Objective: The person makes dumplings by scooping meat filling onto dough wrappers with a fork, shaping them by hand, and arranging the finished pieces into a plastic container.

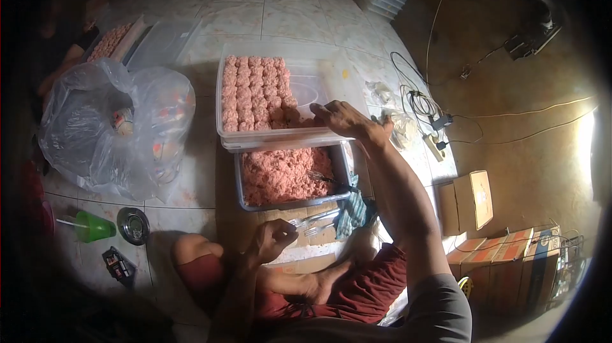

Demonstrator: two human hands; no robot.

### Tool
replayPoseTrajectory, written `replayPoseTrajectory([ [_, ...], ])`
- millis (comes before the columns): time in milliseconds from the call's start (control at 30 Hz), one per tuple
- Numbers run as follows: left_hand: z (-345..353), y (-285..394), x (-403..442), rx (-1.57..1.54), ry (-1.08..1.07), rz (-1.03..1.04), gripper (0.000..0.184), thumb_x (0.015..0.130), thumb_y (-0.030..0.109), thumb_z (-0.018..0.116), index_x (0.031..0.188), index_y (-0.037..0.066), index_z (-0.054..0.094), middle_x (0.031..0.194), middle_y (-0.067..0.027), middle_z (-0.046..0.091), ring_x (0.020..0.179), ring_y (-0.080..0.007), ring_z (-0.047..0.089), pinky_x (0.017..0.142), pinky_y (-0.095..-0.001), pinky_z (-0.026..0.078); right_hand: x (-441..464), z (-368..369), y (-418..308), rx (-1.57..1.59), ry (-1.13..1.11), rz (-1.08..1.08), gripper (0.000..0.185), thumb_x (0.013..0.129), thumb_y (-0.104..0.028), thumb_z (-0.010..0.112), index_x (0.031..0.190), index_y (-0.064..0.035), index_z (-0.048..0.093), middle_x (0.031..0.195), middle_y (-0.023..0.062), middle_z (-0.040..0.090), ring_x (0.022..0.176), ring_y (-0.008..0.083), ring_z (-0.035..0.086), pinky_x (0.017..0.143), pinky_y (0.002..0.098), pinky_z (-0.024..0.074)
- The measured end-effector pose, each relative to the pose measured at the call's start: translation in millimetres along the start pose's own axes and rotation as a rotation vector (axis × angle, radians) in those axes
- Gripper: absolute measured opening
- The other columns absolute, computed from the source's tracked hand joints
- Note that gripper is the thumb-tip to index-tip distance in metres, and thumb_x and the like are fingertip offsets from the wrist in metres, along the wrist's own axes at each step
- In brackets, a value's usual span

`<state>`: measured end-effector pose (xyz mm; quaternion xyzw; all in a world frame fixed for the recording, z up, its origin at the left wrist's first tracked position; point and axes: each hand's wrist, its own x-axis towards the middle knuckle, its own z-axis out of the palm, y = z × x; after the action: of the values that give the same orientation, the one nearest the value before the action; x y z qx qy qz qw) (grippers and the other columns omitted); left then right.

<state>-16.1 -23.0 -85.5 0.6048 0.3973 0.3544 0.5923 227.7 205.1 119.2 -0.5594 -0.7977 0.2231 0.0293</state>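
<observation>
Pink meat lumps (252,94) sit in rows in left part of plastic tray (309,91); right hand (347,121) over tray's right front, fingers part-curled, can't tell if they grip anything. Left hand (275,241) well in front of tray, fingers bent in, right by forks (324,218), can't tell if it has hold of one. Tub (296,203) of pink mince (277,177) at tray's front edge, cloth (352,217) in front and right of tray, plastic bag (92,145) to tray's left.
</observation>
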Motion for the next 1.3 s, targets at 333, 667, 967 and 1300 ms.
replayPoseTrajectory([
  [333,13,-7,-11,0.303,0.142,0.111,0.022,0.084,0.023,0.081,0.085,0.006,0.068,0.075,-0.0116,0.069,0.068,-0.0306,0.067,0.065,-0.0418,0.053,-112,29,-6,-0.218,0.430,0.060,0.031,0.098,-0.035,0.059,0.105,-0.0078,0.073,0.090,0.0159,0.073,0.091,0.0341,0.070,0.096,0.0631,0.0351],
  [667,36,-30,-27,1.106,0.082,-0.036,0.029,0.099,0.031,0.050,0.108,0.005,0.059,0.112,-0.0208,0.062,0.110,-0.0382,0.059,0.087,-0.0468,0.051,-121,116,30,-0.285,0.130,0.262,0.035,0.092,-0.018,0.058,0.121,0.0013,0.061,0.102,0.0239,0.074,0.096,0.0426,0.072,0.078,0.0498,0.0590],
  [967,34,-12,-32,1.249,0.073,0.093,0.036,0.079,0.025,0.077,0.109,0.009,0.067,0.112,-0.0157,0.064,0.111,-0.0340,0.061,0.096,-0.0512,0.047,-95,94,7,-1.102,0.286,-0.322,0.025,0.095,-0.022,0.055,0.102,-0.0121,0.077,0.101,0.0101,0.076,0.091,0.0282,0.073,0.093,0.0466,0.0484],
  [1300,31,-50,-20,0.815,0.275,0.200,0.012,0.090,0.016,0.067,0.094,0.005,0.062,0.089,-0.0219,0.064,0.088,-0.0400,0.063,0.077,-0.0518,0.048,-132,83,-17,-0.529,-0.069,0.114,0.021,0.093,-0.024,0.060,0.094,-0.0100,0.076,0.092,0.0115,0.076,0.088,0.0244,0.072,0.092,0.0426,0.0452],
])
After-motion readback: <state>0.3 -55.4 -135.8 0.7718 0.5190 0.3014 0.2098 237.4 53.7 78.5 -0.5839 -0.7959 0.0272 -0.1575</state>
